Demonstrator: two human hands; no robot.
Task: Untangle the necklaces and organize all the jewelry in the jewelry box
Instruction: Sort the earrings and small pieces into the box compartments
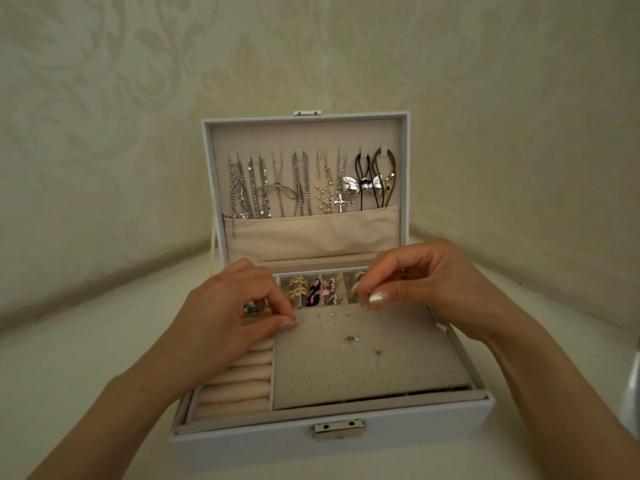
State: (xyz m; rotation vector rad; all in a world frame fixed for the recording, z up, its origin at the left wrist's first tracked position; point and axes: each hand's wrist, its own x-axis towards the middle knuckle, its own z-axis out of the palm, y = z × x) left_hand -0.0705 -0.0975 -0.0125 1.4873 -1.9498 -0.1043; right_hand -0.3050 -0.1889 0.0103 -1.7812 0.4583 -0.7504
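Standing on the pale desk (69,375), near its middle: one white jewelry box (242,441), long axis left to right, its clasp (338,430) facing the person.

Lid (304,133) upright at the far side. Necklaces (301,183) hang from its hooks in a row, chains running straight down into a beige pocket (311,233).

Tray holds ring rolls (239,382) along the left side and a perforated panel (363,368) lying slightly askew to the right.

Left hand (228,306) is at the panel's far left corner, thumb and forefinger tips closed on the outermost of the studs (304,322). These sit in a short row along the far edge.

Right hand (422,282) hovers over the far right compartments and hides them, thumb and forefinger pinched together. What they hold, if anything, cannot be told.

Earrings (313,291) fill the compartments between the hands.

One loose stud (350,338) lies mid-panel.
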